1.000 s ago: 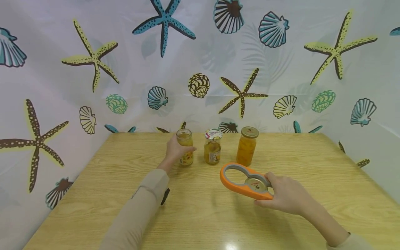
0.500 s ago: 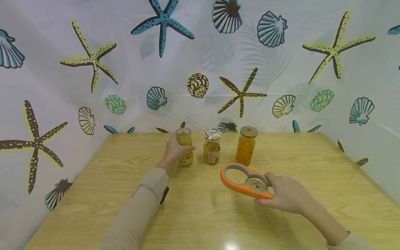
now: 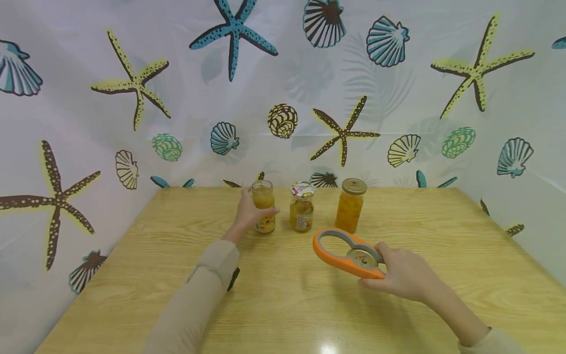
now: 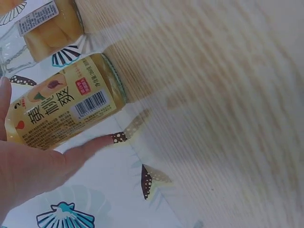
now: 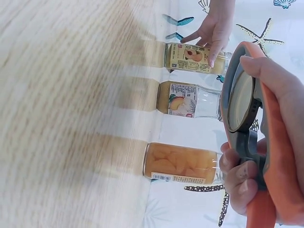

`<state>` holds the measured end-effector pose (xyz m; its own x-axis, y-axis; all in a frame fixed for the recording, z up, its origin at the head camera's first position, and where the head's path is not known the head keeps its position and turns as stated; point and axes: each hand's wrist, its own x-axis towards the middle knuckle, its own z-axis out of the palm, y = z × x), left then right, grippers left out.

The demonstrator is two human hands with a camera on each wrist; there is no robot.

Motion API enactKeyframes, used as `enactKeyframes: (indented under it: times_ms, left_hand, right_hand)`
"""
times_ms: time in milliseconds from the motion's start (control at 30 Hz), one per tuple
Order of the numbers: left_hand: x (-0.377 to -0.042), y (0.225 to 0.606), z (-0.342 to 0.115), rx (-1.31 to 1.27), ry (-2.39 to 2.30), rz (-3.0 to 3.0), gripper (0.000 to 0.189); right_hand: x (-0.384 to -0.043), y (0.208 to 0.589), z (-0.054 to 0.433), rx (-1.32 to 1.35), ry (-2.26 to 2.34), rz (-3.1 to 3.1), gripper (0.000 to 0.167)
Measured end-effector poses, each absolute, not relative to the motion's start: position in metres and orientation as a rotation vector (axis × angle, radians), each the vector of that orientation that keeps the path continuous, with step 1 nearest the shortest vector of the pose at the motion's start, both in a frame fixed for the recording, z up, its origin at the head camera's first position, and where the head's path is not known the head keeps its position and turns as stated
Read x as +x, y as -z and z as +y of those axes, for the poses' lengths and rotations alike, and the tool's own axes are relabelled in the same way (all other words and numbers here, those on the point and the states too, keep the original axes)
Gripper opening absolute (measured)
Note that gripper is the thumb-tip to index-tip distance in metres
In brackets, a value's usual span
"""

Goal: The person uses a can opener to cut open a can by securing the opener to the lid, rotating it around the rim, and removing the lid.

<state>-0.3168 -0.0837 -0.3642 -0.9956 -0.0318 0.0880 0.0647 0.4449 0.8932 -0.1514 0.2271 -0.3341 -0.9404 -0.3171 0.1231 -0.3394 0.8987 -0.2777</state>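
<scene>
My left hand (image 3: pixel 248 211) holds a glass jar (image 3: pixel 264 199) of yellow peach drink at the back of the table. Its thumb lies across the front and its other fingers go behind; one finger stretches straight past the glass in the left wrist view. The jar stands upright, lidless, its label (image 4: pixel 61 104) facing that camera. At the right, my right hand (image 3: pixel 404 273) grips an orange and grey jar opener (image 3: pixel 338 260) above the table. A gold lid (image 3: pixel 362 258) sits in the opener's smaller ring, nearer the hand.
Beside the held jar stands a shorter jar (image 3: pixel 301 211) with a patterned white lid. Farther right is a tall jar (image 3: pixel 349 209) of orange fruit pieces, gold lid on. A cloth (image 3: pixel 283 73) printed with starfish and shells hangs behind the wooden table (image 3: pixel 283 305).
The head view shifts very slightly. Both hands keep their hold, and the jars, the opener and the gold lid stay nearly where they were.
</scene>
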Motion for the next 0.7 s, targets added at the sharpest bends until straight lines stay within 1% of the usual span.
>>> enactKeyframes:
  times_ms: [200,300,500,700]
  left_hand:
    - [-0.303,0.365,-0.079,0.069,1.488,-2.550,0.105]
    - [-0.292,0.364,-0.073,0.076,1.382,-2.458,0.098]
    - [-0.273,0.364,-0.064,-0.038,1.222,-2.227,0.074]
    - [-0.266,0.365,-0.064,-0.005,1.174,-2.139,0.069]
  right_hand:
    - [-0.152,0.340,0.226,0.466,-0.512,-3.024,0.064]
    - [-0.152,0.342,0.225,0.430,-0.557,-3.044,0.065]
    - [-0.152,0.342,0.222,0.367,-0.653,-3.065,0.067]
    - [-0.153,0.341,0.221,0.328,-0.687,-3.069,0.066]
